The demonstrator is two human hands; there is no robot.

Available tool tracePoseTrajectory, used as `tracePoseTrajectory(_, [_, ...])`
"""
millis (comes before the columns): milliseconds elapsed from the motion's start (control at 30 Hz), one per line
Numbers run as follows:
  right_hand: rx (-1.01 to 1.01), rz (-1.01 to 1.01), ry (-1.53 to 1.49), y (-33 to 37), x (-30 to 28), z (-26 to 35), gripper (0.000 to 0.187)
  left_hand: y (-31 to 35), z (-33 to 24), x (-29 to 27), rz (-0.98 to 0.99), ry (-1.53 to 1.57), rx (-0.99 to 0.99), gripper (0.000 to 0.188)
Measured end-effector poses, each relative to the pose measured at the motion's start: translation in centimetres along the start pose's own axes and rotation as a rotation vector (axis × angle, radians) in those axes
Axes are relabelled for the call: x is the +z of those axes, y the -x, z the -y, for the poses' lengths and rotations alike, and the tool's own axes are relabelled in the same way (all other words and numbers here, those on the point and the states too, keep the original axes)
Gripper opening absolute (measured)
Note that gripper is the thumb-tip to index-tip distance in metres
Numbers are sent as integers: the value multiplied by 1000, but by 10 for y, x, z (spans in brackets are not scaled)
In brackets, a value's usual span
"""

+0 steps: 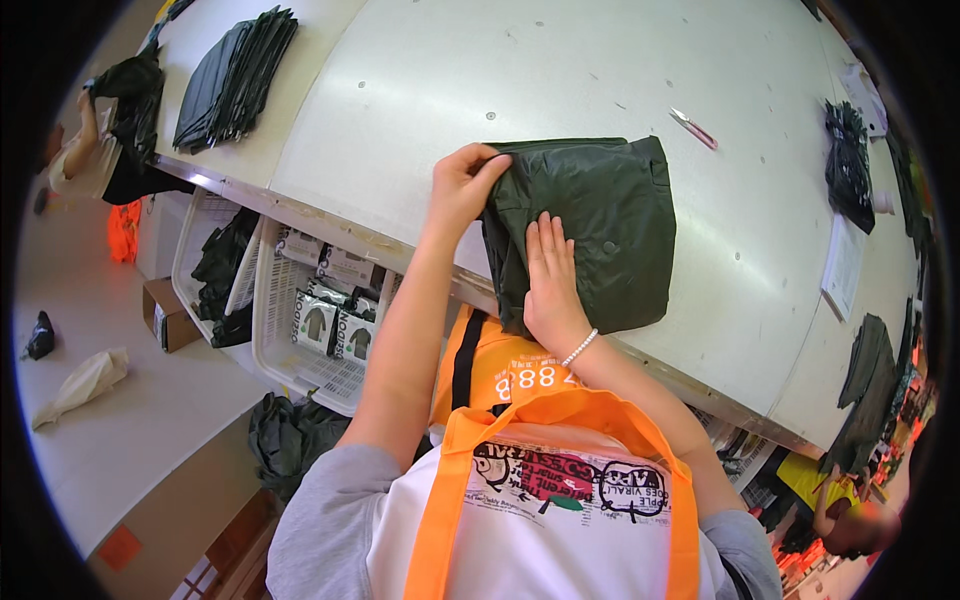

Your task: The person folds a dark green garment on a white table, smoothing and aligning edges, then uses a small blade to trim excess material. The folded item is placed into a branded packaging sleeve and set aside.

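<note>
A folded dark green garment of thin, shiny fabric lies at the near edge of the white table. A round snap button shows on its upper face. At the garment's upper left corner, my left hand pinches the fabric between thumb and fingers. My right hand presses flat on the left part of the garment, its fingers stretched out and pointing away from me. Beyond the garment, to the right, lies a pair of thread snips with pink handles, touched by neither hand.
A stack of folded dark garments sits at the far left. Under the table's edge, a white plastic basket holds packaged garments. Dark bundled fabric and a white paper stack lie at right. Another person's arm shows at far left.
</note>
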State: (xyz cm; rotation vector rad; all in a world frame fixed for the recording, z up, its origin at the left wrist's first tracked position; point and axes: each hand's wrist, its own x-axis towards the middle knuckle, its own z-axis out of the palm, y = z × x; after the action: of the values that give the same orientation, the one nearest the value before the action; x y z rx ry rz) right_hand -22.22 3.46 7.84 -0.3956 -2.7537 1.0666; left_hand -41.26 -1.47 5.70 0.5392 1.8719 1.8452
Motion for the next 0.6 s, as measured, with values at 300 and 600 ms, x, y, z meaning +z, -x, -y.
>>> tracePoseTrajectory(300, [0, -41, -59, -4, 3, -9, 80, 22, 28, -13, -162, 415, -116, 18])
tracePoseTrajectory(600, [-52, -11, -80, 1, -2, -7, 79, 17, 46, -1, -182, 389, -72, 34])
